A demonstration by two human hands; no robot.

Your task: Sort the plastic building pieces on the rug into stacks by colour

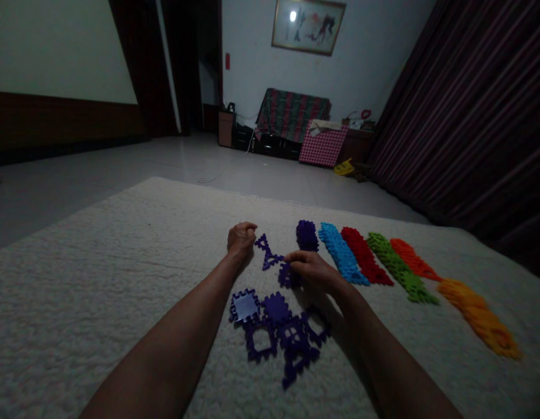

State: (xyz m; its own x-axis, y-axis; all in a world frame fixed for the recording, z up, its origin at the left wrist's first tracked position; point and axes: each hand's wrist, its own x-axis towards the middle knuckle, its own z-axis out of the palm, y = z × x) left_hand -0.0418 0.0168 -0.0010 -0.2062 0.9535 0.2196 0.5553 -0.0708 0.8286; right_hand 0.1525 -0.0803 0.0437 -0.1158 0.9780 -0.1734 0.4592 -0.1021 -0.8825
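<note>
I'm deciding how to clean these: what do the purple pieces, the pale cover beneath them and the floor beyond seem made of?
Purple pieces: probably moulded plastic, fairly glossy; crisp notched edges, one square catching pale glare.
Pale cover: likely quilted fabric, matte, with a puckered surface.
Floor: perhaps glazed tile, from its soft sheen.

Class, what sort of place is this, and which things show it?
Probably a room in a home, perhaps a living room: a framed picture hangs on the wall, a long curtain hangs at the right, and a patterned cloth is draped below the picture.
</note>
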